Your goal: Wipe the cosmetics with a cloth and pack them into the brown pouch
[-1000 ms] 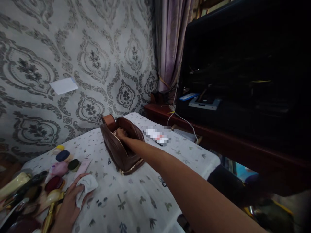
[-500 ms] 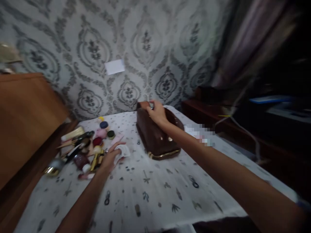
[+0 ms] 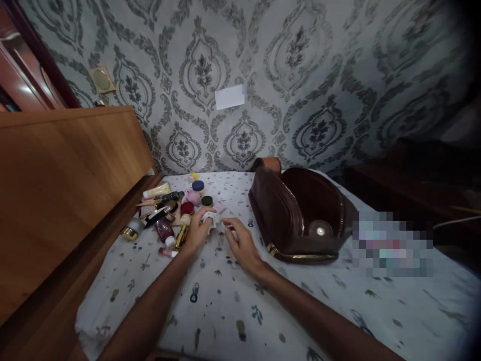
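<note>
Clock positions taken from between the two hands, twelve towards the wall.

Left hand (image 3: 199, 230): one, closed about a crumpled white cloth (image 3: 211, 216), fingers pressed into its folds.

Right hand (image 3: 243, 244): one, at three o'clock to the cloth and near it, fingers bent; whether the fingertips meet on anything small cannot be told.

Brown bag (image 3: 280, 210): one, at three o'clock, well apart from the left hand. Upright on the table (image 3: 240, 301), mouth unzipped, gold-toned zip along the edge, round pale fastener (image 3: 320, 231) showing in front. Tan strap (image 3: 271, 163) looped at its far end, between one and two o'clock.

Toiletries and cosmetics, assorted, grouped from nine to eleven o'clock: blue-lidded jar (image 3: 198, 185) at eleven; dark-green-lidded jar (image 3: 206, 201), nearer; red-lidded pot (image 3: 187, 208) at ten, just beyond the left hand; cream tube (image 3: 158, 190) at ten, farther out; dark red bottle (image 3: 164, 229) with white cap, lying at nine; gold-capped jar (image 3: 131, 229), outermost at nine.

Table covering: white, printed with small plant motifs.

Wooden panel (image 3: 67, 175): upright, from nine to ten o'clock, past the cosmetics.

White paper (image 3: 230, 97): one rectangle, on the patterned wall (image 3: 263, 40) at twelve.
</note>
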`<state>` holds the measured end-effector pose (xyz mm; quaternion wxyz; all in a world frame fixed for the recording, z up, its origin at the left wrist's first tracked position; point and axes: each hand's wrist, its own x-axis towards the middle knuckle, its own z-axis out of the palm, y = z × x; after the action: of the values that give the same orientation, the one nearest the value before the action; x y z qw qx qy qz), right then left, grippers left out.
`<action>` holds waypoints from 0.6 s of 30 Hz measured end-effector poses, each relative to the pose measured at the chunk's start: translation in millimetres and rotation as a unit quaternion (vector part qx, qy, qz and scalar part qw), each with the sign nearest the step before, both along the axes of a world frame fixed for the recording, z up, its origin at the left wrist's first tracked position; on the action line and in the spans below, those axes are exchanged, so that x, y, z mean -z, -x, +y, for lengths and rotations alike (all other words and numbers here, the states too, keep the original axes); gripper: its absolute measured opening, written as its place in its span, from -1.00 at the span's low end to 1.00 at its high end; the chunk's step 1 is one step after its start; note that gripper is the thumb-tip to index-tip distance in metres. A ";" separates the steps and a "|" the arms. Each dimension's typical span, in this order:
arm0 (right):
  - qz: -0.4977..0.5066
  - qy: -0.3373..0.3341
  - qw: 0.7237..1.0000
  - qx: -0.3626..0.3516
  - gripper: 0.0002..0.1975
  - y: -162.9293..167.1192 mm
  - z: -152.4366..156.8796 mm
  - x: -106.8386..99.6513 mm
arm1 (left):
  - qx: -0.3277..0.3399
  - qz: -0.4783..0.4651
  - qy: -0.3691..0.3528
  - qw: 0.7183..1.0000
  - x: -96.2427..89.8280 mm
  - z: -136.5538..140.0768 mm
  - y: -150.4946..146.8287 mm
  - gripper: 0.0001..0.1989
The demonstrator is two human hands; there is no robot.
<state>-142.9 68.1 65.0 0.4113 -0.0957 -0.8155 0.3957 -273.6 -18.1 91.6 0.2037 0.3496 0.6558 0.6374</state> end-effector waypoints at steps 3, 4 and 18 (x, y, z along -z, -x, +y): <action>-0.039 0.103 0.994 -0.002 -0.78 6.4 2.4 15.2 | -0.104 0.182 0.011 0.978 -8.9 -9.3 20.8 -0.70; -0.045 0.125 0.991 -0.005 -0.79 6.9 3.5 17.6 | -0.141 0.251 0.023 0.957 -10.5 -12.7 28.7 -0.67; -0.069 0.105 0.992 -0.001 -0.81 8.9 5.6 19.1 | -0.205 0.462 0.366 0.781 0.5 -2.9 57.2 -0.59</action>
<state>-151.8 73.7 45.9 0.3414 -0.1644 -0.7960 0.4721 -330.8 -21.0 91.1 -0.1471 0.3588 0.9113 0.1384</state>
